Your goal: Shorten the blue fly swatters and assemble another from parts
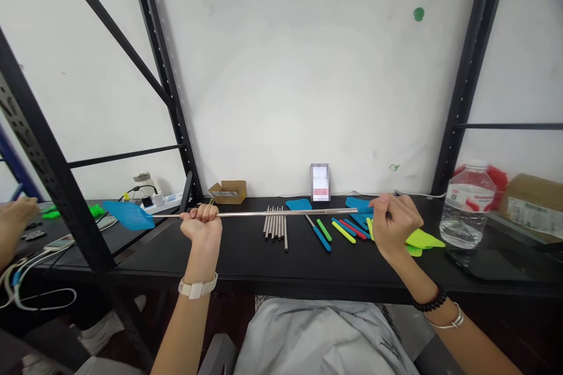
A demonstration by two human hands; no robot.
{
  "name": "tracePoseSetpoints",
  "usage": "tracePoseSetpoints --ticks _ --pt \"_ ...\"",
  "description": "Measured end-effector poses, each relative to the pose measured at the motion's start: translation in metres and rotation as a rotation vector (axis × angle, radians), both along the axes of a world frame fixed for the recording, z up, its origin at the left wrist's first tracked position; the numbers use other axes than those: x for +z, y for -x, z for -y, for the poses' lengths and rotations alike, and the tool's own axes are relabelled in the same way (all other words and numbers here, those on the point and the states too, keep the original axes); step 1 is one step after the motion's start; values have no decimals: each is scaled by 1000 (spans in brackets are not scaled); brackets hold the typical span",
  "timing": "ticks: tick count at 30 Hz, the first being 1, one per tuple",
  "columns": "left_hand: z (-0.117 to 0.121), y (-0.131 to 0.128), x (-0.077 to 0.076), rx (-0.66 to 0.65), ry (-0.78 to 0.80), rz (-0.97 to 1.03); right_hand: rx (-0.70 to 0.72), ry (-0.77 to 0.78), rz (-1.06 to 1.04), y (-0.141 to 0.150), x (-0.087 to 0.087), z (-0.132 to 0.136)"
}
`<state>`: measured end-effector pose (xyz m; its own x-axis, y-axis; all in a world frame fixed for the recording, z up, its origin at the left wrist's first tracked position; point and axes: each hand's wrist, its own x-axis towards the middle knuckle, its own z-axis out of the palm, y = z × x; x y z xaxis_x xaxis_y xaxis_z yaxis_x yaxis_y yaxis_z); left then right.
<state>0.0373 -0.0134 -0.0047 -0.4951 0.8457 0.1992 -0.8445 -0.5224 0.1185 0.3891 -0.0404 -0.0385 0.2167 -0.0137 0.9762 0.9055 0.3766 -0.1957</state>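
Fingers [210, 211] of the left hand [201, 225] are curled tight around the thin metal shaft of a long blue swatter [285, 212], near its blue slotted head, while those of the right hand [398, 225] close on the blue handle at the other end. The swatter is held almost level above the black surface [246, 258], its head out past the left hand. Beyond the shaft, a group of metal rods [275, 228] lies side by side, one reaching nearer than the rest. To their right lie a second blue-handled swatter [323, 239], a green grip [324, 229], a yellow grip [343, 232] and, just beside these, red and blue ones. Yellow-green swatter heads [424, 239] rest close to the right hand. A phone [321, 182] with a blurred screen stands upright near the wall, and an open cardboard box [231, 192] sits farther left. On the right are a clear bottle [465, 211], a dark flat object [488, 265] and a larger carton [532, 208]. Another person's hand [16, 225] shows at the left edge.
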Motion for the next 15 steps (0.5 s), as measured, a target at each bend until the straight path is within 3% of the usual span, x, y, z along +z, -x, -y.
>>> tracePoseSetpoints --ticks 4,8,12,15 --pt "-5 -4 -4 -33 34 -109 123 358 -11 -9 -11 -28" --pt "1 5 2 8 -20 -209 341 782 46 -8 -21 -46" --pt "9 25 8 30 -45 -249 580 741 43 10 -7 -18" --pt "12 34 10 1 -37 -265 1078 740 32 25 18 34"
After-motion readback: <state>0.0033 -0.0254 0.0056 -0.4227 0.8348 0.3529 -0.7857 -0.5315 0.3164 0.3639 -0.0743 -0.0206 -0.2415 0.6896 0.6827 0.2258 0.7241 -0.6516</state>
